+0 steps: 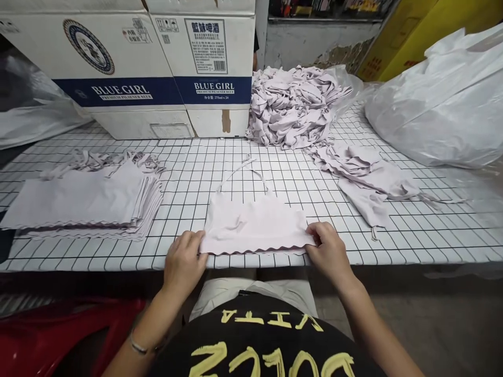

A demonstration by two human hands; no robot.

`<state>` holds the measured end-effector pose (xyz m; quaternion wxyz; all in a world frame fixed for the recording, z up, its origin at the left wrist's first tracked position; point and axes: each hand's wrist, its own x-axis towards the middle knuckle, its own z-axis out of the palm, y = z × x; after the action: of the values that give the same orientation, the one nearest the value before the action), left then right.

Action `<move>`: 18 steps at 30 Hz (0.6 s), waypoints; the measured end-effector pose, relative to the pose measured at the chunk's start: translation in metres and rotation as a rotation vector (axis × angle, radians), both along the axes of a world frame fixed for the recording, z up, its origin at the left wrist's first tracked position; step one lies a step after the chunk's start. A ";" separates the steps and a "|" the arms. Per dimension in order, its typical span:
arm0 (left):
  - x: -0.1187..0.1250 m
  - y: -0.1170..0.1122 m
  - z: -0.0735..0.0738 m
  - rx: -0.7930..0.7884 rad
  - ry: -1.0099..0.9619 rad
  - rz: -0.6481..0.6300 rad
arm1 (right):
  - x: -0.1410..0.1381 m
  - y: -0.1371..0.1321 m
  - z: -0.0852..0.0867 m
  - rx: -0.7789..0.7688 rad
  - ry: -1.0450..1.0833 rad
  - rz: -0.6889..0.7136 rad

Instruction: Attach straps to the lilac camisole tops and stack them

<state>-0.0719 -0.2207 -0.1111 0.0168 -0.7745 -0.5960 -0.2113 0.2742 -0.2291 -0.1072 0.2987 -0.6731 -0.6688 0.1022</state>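
Observation:
A pale lilac strappy garment (255, 222) lies flat near the front edge of the grid-patterned table (298, 183), its thin straps pointing away from me. My left hand (184, 262) pinches its lower left corner. My right hand (328, 248) pinches its lower right corner. Both hands have their fingers closed on the scalloped hem.
A neat stack of the same garments (86, 201) sits at the left. A loose heap of them (294, 104) lies at the back, with a few more (365, 178) spread to the right. Blue Girl cardboard boxes (157, 68) stand behind, a large plastic bag (444, 104) at far right.

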 end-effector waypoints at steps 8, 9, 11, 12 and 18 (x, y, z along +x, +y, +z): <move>-0.030 -0.004 0.026 -0.353 -0.170 0.107 | 0.015 -0.002 0.023 -0.144 0.037 0.432; -0.035 0.000 0.035 -0.426 -0.227 0.038 | 0.018 0.003 0.032 -0.217 0.067 0.494; -0.037 0.012 0.052 -0.428 -0.357 -0.052 | 0.015 0.018 0.048 -0.246 0.098 0.520; -0.034 0.021 0.057 -0.387 -0.394 -0.077 | 0.009 0.026 0.054 -0.209 0.087 0.510; 0.003 0.080 0.047 -0.540 -0.060 -0.330 | -0.056 0.072 0.041 -0.145 -0.104 0.871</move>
<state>-0.0688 -0.1406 -0.0646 -0.2414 -0.8307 -0.4970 -0.0680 0.2183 -0.1566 -0.0662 0.1459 -0.3520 -0.8952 0.2313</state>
